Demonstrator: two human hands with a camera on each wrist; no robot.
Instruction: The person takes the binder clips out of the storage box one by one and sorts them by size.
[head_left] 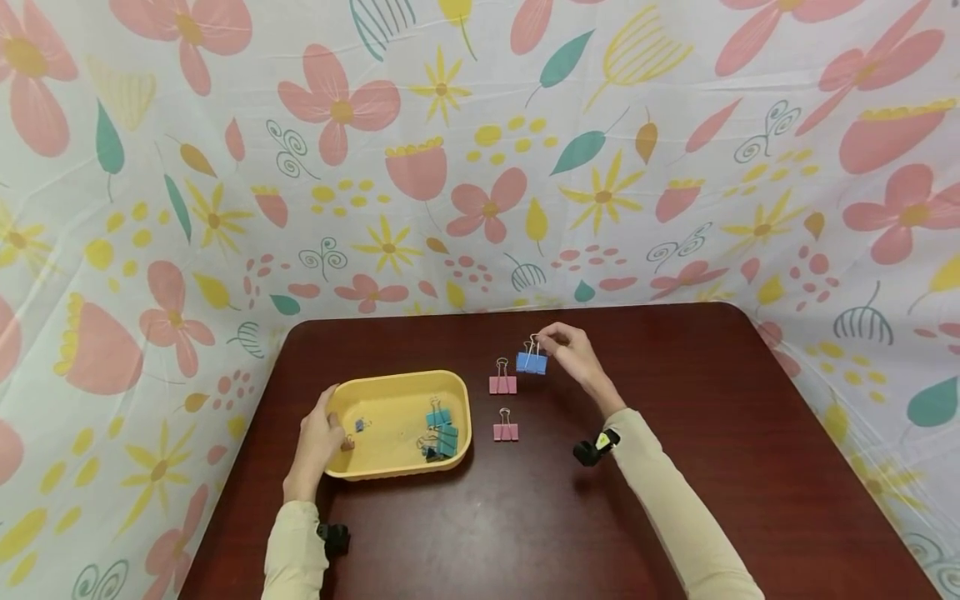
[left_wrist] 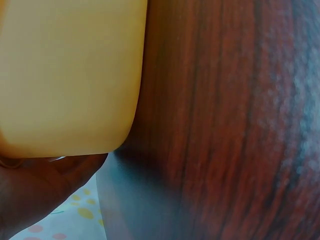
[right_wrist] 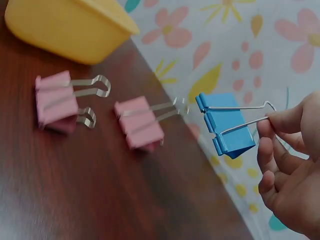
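In the head view my right hand (head_left: 573, 354) pinches a blue binder clip (head_left: 532, 363) by its wire handles. The right wrist view shows the blue clip (right_wrist: 231, 125) hanging from the thumb and fingertips, its body pointing away from the hand. Two pink binder clips (head_left: 502, 385) (head_left: 506, 432) lie on the table just left of it, one behind the other. My left hand (head_left: 313, 442) grips the left end of a yellow tray (head_left: 386, 417), thumb over the rim and fingers outside. In the left wrist view the tray's wall (left_wrist: 70, 85) hides most of that hand.
Inside the tray, teal binder clips (head_left: 447, 441) and a small dark clip (head_left: 431, 454) gather at the right end. A tiny purple clip (head_left: 359, 425) lies toward the left. The dark wooden table (head_left: 480, 533) ends at a flower-patterned curtain (head_left: 487, 275).
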